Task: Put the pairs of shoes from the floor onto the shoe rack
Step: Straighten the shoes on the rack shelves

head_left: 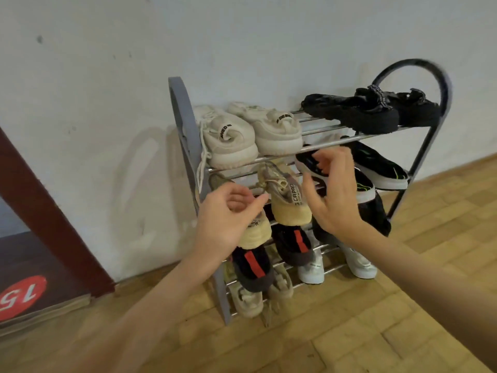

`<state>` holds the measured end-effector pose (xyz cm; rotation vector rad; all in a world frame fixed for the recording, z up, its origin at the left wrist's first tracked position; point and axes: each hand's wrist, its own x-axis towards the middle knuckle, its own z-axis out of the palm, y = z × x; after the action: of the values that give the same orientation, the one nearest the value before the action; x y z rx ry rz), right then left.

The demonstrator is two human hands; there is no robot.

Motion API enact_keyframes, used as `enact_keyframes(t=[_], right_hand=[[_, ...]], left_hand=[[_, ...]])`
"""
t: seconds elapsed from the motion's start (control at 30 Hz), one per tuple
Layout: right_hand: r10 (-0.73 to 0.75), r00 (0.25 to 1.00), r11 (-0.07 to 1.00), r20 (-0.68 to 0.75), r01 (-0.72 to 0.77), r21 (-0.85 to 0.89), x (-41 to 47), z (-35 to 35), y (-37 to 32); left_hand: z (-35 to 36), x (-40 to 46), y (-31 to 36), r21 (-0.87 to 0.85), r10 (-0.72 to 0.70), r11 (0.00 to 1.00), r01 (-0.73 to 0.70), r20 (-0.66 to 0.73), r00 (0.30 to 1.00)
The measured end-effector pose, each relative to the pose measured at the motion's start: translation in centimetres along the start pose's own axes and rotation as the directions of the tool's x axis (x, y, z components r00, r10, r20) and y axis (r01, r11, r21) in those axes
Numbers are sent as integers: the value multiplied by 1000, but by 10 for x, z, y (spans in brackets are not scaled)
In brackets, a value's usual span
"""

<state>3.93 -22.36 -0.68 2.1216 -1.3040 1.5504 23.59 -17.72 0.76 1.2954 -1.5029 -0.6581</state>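
While your hands hover at the shoe rack (pixel 419 154) | left hand (pixel 226 211) loosely curled, empty | right hand (pixel 330 192) spread wide, empty | step: likely settling tan sneakers (pixel 289 200) | next: square them.

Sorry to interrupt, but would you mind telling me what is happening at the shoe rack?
A person is filling the shoe rack against the wall. Every tier holds shoes, and no shoes show on the floor. The left hand hovers open by the beige sneakers on the second tier; the right hand is open in front of the black-and-white sneakers.
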Motion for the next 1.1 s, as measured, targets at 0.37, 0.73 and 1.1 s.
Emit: enact_keyframes(t=[0.37,0.73,1.1], right_hand=[[302,691,937,656,-343,-70,-36,12,37],[320,755,897,572,-436,75,-27,35,35],[129,794,922,595,-316,222,-25,55,50]], left_hand=[[13,-12,-47,696,188,612,-375,333,924],[11,-3,-61,642,195,665,-382,345,918],[22,-2,-53,650,99,719,-247,256,962]])
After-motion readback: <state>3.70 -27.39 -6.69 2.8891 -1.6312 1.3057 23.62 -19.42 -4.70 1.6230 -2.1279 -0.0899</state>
